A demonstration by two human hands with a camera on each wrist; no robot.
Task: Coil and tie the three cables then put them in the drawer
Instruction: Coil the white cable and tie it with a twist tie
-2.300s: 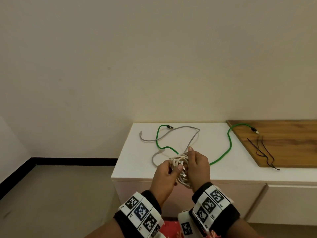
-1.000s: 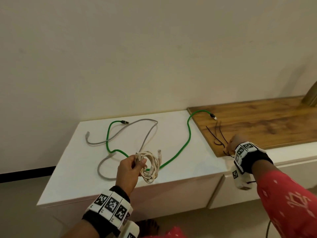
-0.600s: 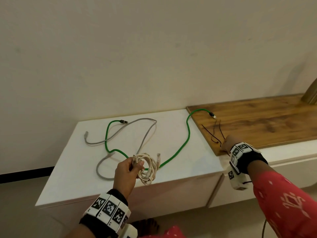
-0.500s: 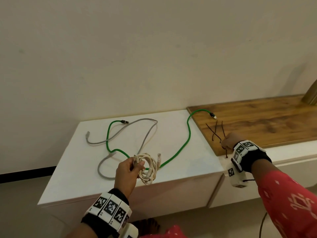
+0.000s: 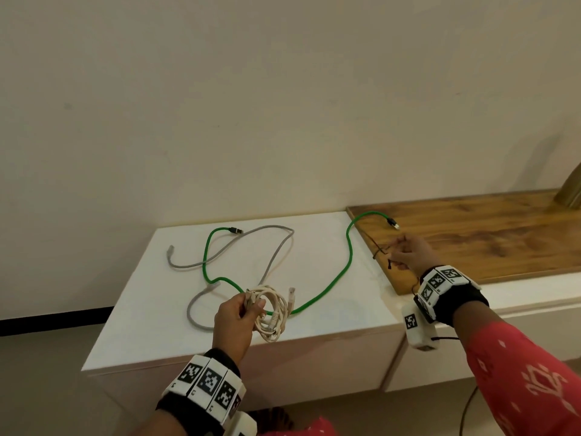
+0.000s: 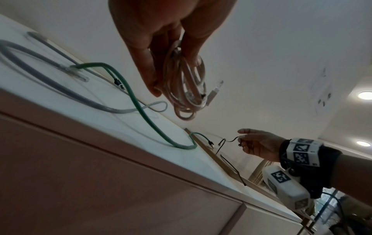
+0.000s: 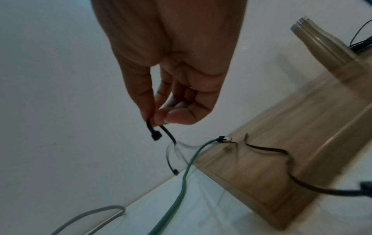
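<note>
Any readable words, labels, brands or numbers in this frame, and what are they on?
None can be read.
Left wrist band: black-and-white square code patterns; the tiny characters beneath are too small to read.
Right wrist band: the same code patterns, no legible text.
Cables, cabinet, wooden board: no print visible.

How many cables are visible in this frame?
3: a coiled cream cable held in the left hand; a green cable and a grey cable lying loose on the white cabinet top.

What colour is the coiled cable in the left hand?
Cream white coiled cable, clearest in the head view.
</note>
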